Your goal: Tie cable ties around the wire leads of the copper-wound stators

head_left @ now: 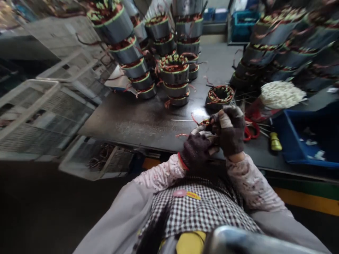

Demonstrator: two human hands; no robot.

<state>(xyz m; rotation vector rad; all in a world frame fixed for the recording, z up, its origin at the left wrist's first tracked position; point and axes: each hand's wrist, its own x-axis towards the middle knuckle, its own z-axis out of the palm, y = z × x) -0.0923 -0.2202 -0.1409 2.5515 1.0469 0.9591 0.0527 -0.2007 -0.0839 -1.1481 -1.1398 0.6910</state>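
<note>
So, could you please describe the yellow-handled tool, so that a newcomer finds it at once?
On the dark table, look for the large blue bin at the right. Just left of it, near the table's front edge, lies a small yellow-handled tool. Its yellow colour sets it apart from the red looped handles beside the gloved right hand.

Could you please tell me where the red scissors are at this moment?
In the head view, the red scissors lie on the table, right of centre, between the right hand and the yellow handle.
</note>
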